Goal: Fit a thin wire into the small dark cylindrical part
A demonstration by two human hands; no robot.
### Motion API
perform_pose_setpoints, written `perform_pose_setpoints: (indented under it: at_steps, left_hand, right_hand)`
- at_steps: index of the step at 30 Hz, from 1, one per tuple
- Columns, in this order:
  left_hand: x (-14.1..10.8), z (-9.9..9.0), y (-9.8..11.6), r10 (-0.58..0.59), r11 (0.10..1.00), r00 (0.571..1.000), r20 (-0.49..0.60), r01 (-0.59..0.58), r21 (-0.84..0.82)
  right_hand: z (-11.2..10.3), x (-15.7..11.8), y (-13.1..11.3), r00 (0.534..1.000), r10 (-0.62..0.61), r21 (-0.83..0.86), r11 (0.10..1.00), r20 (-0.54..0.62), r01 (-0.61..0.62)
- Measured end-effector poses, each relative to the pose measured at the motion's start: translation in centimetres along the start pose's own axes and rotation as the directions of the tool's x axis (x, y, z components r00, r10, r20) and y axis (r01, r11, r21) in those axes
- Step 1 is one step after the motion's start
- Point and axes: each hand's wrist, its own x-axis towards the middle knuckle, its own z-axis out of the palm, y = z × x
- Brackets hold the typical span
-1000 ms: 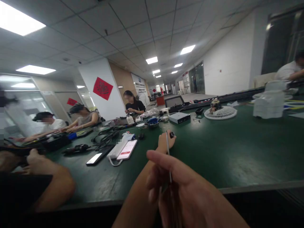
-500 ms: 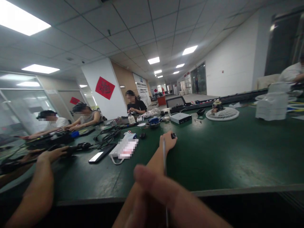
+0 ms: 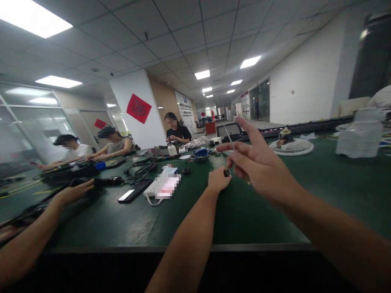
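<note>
My left hand [image 3: 218,180] is closed around a small dark round part [image 3: 227,173] with a light rim, low over the green table [image 3: 259,219]. To its right and higher, my right hand [image 3: 256,162] holds a thin metal rod [image 3: 229,137] between thumb and fingers, with the index finger stretched upward. The rod slants up and left from the fingers. The hands are apart. Behind them lies a blue part in a dark bowl [image 3: 200,153]. A small black round object [image 3: 186,171] rests left of my left hand.
A packet [image 3: 165,183] and a phone [image 3: 134,191] lie to the left, near black cables [image 3: 140,169]. Another person's hand [image 3: 73,191] is at the left. A white fan grille [image 3: 295,146] and a white plastic housing [image 3: 359,134] stand on the right.
My right hand has moved from close in front of the camera up and right, carrying the rod. My left hand stays almost in place. The view has shifted slightly.
</note>
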Motion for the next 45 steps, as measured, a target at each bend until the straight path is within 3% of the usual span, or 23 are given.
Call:
perform_pose_setpoints:
  at_steps: [2, 4, 8, 11, 14, 24, 30, 33, 37, 45]
  left_hand:
    - [0.2, 0.0, -0.1, 0.019, 1.000, 1.000, -0.013, -0.018, 0.012]
    - [0.5, 0.1, -0.1, 0.020, 0.999, 1.000, -0.023, -0.019, 0.029]
    - [0.8, 0.2, -0.3, 0.024, 0.999, 0.999, -0.033, -0.022, 0.047]
    - [0.7, 0.3, -0.4, 0.019, 0.999, 0.999, -0.031, -0.017, 0.047]
    - [0.6, 0.2, -0.3, 0.019, 0.999, 0.999, -0.026, -0.018, 0.033]
    - [0.4, 0.3, -0.1, 0.135, 0.990, 0.991, -0.013, -0.135, -0.028]
    - [0.7, 0.5, -0.7, 0.153, 0.987, 0.988, -0.028, -0.154, -0.043]
    - [0.7, 0.5, -0.5, 0.165, 0.985, 0.986, -0.036, -0.166, -0.036]
    - [0.5, 0.3, -0.1, 0.190, 0.982, 0.981, -0.029, -0.190, -0.018]
    - [0.2, -0.2, 0.1, 0.217, 0.976, 0.975, -0.042, -0.216, 0.012]
  right_hand:
    - [-2.3, 4.1, 3.8, 0.986, -0.163, -0.384, 0.914, -0.044, 0.134]
    - [-4.9, 6.2, 8.7, 0.987, -0.160, -0.661, 0.739, 0.016, 0.131]
    - [-9.2, 5.4, 16.6, 0.997, 0.080, -0.852, 0.523, 0.023, -0.022]
    - [-10.9, 3.9, 18.7, 0.986, 0.159, -0.885, 0.466, 0.057, -0.024]
    - [-11.2, 3.6, 18.9, 0.971, 0.211, -0.910, 0.415, 0.110, 0.013]
    - [-10.4, 3.7, 18.8, 0.950, 0.283, -0.927, 0.374, 0.128, 0.014]
    - [-10.0, 3.4, 18.2, 0.951, 0.241, -0.898, 0.434, 0.195, 0.074]
    - [-10.2, 3.6, 18.4, 0.962, 0.224, -0.879, 0.475, 0.156, 0.032]
    - [-10.3, 3.8, 18.7, 0.957, 0.270, -0.887, 0.460, 0.101, -0.036]
    - [-9.5, 3.6, 17.8, 0.967, 0.217, -0.851, 0.525, 0.137, 0.003]
